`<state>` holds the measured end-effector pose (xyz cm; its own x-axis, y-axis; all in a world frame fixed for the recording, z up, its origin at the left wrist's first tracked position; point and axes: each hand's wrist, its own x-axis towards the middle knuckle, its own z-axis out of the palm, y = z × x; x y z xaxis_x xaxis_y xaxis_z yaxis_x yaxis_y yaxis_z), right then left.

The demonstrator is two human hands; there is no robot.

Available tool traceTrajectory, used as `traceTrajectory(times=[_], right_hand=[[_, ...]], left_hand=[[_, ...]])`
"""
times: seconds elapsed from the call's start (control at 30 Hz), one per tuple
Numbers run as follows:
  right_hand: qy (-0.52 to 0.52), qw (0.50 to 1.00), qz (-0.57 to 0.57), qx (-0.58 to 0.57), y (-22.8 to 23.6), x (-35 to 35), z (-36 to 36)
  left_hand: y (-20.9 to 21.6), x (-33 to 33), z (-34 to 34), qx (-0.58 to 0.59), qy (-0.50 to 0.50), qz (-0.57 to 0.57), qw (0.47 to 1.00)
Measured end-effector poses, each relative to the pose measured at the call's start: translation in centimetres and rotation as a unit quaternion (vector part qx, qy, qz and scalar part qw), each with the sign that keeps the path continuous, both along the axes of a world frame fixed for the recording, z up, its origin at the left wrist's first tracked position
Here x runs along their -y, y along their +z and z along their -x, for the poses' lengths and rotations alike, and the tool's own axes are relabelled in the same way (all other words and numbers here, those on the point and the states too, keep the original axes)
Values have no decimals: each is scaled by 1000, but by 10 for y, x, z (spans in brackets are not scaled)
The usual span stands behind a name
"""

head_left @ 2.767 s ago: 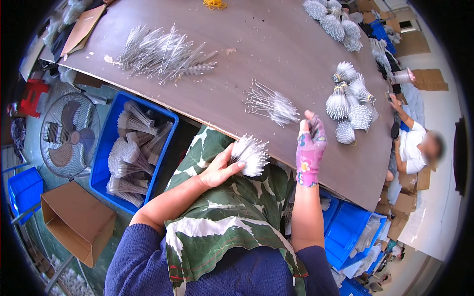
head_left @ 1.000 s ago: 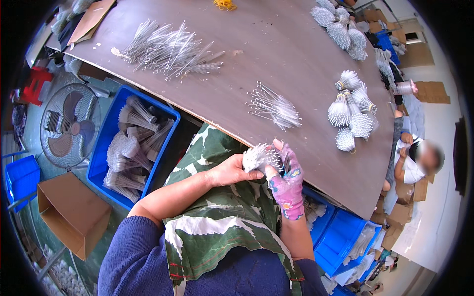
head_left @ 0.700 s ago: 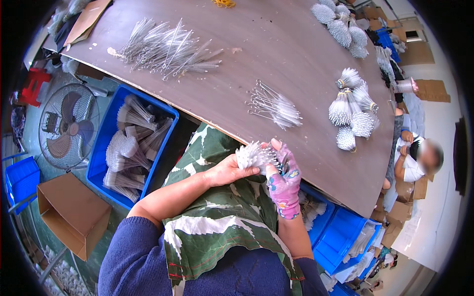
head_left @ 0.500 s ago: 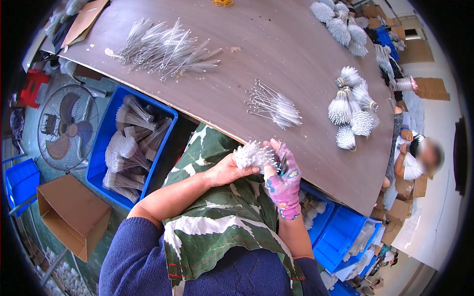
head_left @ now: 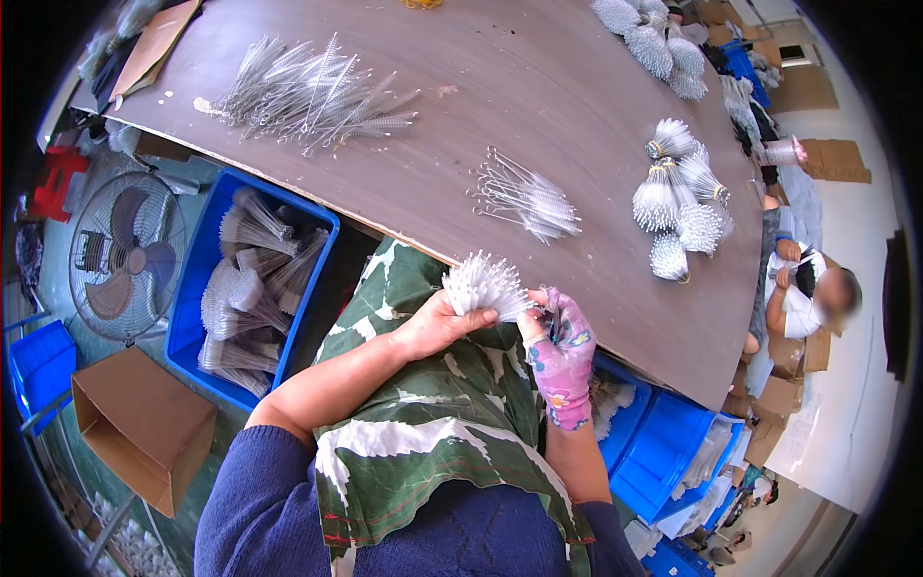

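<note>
My bare left hand (head_left: 437, 327) is closed around a bundle of small white-bristled wire brushes (head_left: 484, 287), tips fanned upward, above my lap at the table edge. My right hand (head_left: 560, 351), in a pink flowered fingerless glove, is just right of the bundle, its fingers bent round a small dark tool whose kind I cannot make out. Thumb and fingertips are close to the bundle's right side. Beyond the hands, a small loose pile of brushes (head_left: 534, 200) with wire loop ends lies on the brown table (head_left: 404, 178). A larger loose pile (head_left: 308, 101) is farther left.
Tied brush bundles (head_left: 663, 202) stand at the table's right, more (head_left: 654, 43) at the far right. A blue bin (head_left: 332, 240) of brushes is at my left, near a fan (head_left: 128, 257) and a cardboard box (head_left: 144, 413). Blue bins (head_left: 663, 457) stand right; another person (head_left: 803, 288) sits beyond.
The bundle in my left hand has tipped more upright and shifted slightly left. My right hand has drawn a little right, away from the bundle. The view has shifted slightly.
</note>
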<state>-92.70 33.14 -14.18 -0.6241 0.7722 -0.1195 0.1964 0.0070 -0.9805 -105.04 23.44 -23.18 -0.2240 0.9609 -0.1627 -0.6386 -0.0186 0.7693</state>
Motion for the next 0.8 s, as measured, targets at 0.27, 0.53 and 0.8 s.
traceTrajectory(times=[0.27,0.53,0.8], right_hand=[[47,997,41,37,14,-5,-6],[258,934,40,245,68,-62,-11],[404,814,-81,409,92,-70,19]], left_hand=[[2,6,3,-24,-49,12,998],[16,7,7,-56,-75,-9,996],[18,7,6,-42,-126,40,990]])
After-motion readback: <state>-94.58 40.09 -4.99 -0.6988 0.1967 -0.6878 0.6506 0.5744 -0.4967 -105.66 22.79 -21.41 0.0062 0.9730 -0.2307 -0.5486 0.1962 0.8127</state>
